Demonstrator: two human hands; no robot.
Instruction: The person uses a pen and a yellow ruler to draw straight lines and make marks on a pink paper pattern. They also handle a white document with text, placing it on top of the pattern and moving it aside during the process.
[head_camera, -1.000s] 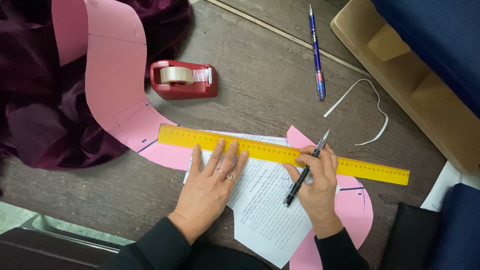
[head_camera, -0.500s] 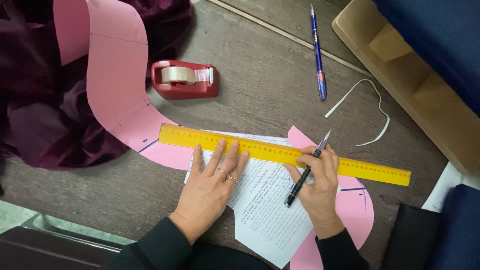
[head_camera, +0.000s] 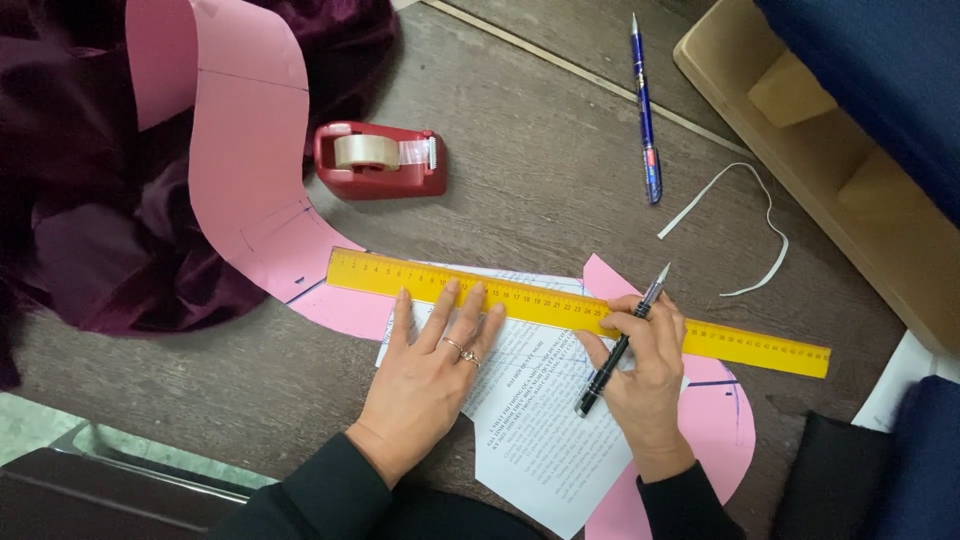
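A long yellow ruler (head_camera: 740, 345) lies slanted across a white printed sheet (head_camera: 545, 440) and a curved pink paper pattern (head_camera: 245, 170). My left hand (head_camera: 430, 375) rests flat on the sheet, fingers spread, with the fingertips touching the ruler's near edge. My right hand (head_camera: 645, 370) holds a black pen (head_camera: 622, 342) and lies over the ruler, with the pen tip pointing up past its far edge. The pink pattern's right end (head_camera: 715, 420) shows under my right hand.
A red tape dispenser (head_camera: 380, 160) stands above the ruler. A blue pen (head_camera: 645, 110) and a loop of white strip (head_camera: 745, 235) lie on the wooden table to the right. Dark purple velvet cloth (head_camera: 90, 200) is heaped at left. A wooden box (head_camera: 800, 130) and navy fabric (head_camera: 880, 60) sit at upper right.
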